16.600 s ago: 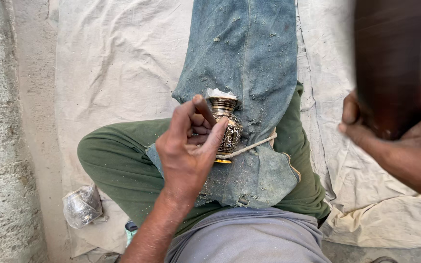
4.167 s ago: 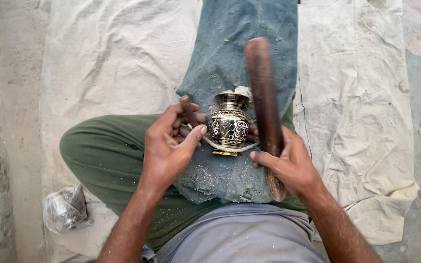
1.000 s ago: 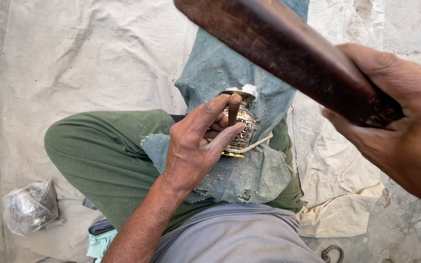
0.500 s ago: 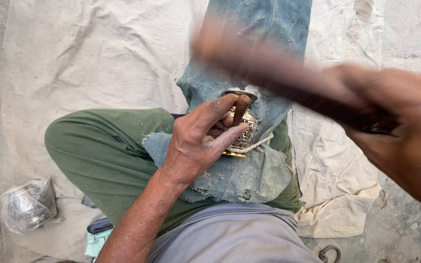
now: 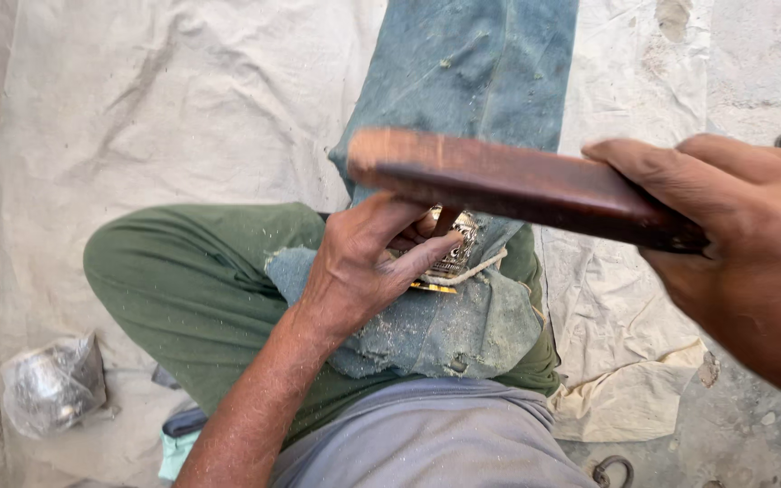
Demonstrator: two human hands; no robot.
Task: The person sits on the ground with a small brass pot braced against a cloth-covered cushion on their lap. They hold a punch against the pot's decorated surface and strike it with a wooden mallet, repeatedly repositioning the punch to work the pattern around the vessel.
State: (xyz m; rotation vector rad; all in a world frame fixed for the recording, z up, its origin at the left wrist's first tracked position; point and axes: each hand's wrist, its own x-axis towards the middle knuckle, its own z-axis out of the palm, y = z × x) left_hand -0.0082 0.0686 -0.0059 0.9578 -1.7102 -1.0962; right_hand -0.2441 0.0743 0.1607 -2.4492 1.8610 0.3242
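While sitting on the denim cloth (image 5: 463, 72) across the green-trousered lap (image 5: 192, 289), the small engraved brass pot (image 5: 452, 256) is looking hard, rigid and fairly heavy for its size, likely slick on its polished belly; the neck and foot are offering the surest hold. Left hand (image 5: 363, 267) is wrapping it, fingers closed, pressing a short tool against the metal. Right hand (image 5: 743, 262) is gripping a dark wooden bat (image 5: 508, 181) above. Pale sheet (image 5: 155, 117) and crumpled plastic bag (image 5: 51, 384) are lying around.
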